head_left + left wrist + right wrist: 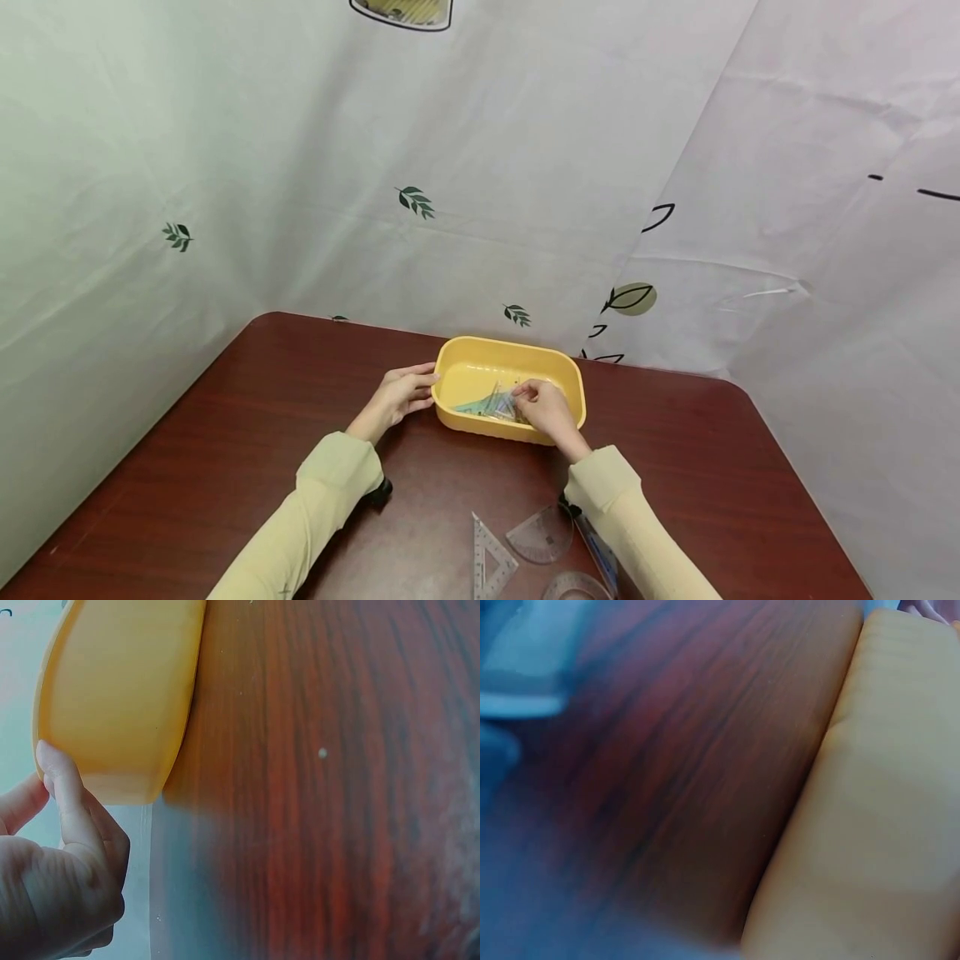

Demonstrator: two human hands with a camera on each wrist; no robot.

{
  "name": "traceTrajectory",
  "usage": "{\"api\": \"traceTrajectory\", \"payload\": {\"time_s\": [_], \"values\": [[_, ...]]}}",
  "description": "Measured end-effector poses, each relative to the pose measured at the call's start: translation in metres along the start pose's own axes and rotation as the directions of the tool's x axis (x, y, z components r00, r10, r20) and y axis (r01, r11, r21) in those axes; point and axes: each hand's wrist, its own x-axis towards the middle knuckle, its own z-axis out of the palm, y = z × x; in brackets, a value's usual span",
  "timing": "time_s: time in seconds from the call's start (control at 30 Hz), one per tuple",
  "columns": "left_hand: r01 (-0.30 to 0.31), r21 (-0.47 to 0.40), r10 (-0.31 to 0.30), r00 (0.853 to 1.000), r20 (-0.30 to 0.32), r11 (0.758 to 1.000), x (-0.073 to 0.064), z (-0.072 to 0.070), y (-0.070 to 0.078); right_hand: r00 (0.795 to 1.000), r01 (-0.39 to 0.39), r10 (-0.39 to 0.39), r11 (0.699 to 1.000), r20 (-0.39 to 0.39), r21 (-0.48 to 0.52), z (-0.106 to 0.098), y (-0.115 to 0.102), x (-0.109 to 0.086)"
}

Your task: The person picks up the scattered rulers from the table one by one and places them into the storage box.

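Observation:
A yellow plastic basket (pixel 480 431) stands on the table near its far edge. My left hand (pixel 403 392) holds the basket's left end; the left wrist view shows thumb and forefinger pinching its rim. Inside, toward the near right, lie clear plastic pieces (pixel 497 403) and a flat bluish piece (pixel 474 407). My right hand (pixel 546 408) reaches over the near wall into the basket, thumb and forefinger brought together on a small clear plastic piece among them. In the right wrist view the basket's outer wall (pixel 885 765) fills the right side.
Nearer me on the dark red-brown table (pixel 420 508) lie a clear set square (pixel 482 562), a clear half-round protractor (pixel 542 537) and another clear curved piece (pixel 576 583). A flat blue-edged item (pixel 600 554) sits partly under my right forearm. A white curtain (pixel 480 250) hangs behind.

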Motion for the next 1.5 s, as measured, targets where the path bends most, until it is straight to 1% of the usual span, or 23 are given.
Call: {"api": "traceTrajectory", "payload": {"time_s": [0.13,0.2,0.37,0.43,0.53,0.63,0.7,0.8,0.97,1.1,1.27,1.37,1.5], "values": [[0.0,0.003,0.0,1.0,-0.003,1.0,0.0,0.0,0.001,1.0,0.007,-0.006,1.0,-0.026,0.01,0.0,0.0,0.001],[0.003,0.002,-0.003,1.0,-0.008,1.0,0.0,0.001,0.002,0.999,0.023,-0.022,0.999,-0.045,0.025,-0.001,0.0,0.001],[0.01,-0.007,-0.01,1.0,-0.009,1.0,0.0,0.001,0.003,0.994,0.063,-0.054,0.993,-0.093,0.1,-0.003,-0.001,0.002],[0.01,-0.01,-0.01,1.0,-0.003,1.0,0.0,0.001,0.003,0.99,0.091,-0.075,0.987,-0.118,0.135,-0.003,-0.001,0.002],[0.007,-0.01,-0.007,1.0,-0.002,1.0,0.0,0.001,0.003,0.977,0.167,-0.139,0.97,-0.16,0.177,-0.003,0.0,0.002],[0.008,-0.006,-0.008,1.0,-0.004,1.0,0.0,0.0,0.003,0.952,0.269,-0.23,0.944,-0.203,0.193,-0.002,0.001,0.002],[0.013,-0.006,-0.013,1.0,-0.009,1.0,0.0,0.0,0.002,0.939,0.307,-0.261,0.929,-0.223,0.207,-0.002,0.001,0.001],[0.017,-0.004,-0.017,1.0,-0.012,1.0,-0.001,0.0,0.001,0.932,0.318,-0.254,0.916,-0.26,0.243,-0.003,0.001,-0.001],[0.016,0.004,-0.016,1.0,-0.024,1.0,-0.002,0.001,0.0,0.934,0.286,-0.19,0.907,-0.303,0.311,-0.011,-0.001,-0.004],[0.012,0.004,-0.012,1.0,-0.026,1.0,-0.003,0.002,0.0,0.946,0.262,-0.177,0.912,-0.273,0.317,-0.023,-0.004,-0.009],[0.01,0.004,-0.01,1.0,-0.026,1.0,-0.004,0.002,0.0,0.962,0.252,-0.207,0.923,-0.177,0.292,-0.038,-0.007,-0.02],[0.007,0.0,-0.007,1.0,-0.03,1.0,-0.004,0.002,-0.001,0.964,0.258,-0.228,0.93,-0.138,0.261,-0.049,-0.011,-0.027],[0.011,-0.005,-0.011,0.999,-0.04,1.0,-0.002,0.003,-0.002,0.96,0.273,-0.257,0.945,-0.107,0.182,-0.064,-0.018,-0.037]]}}
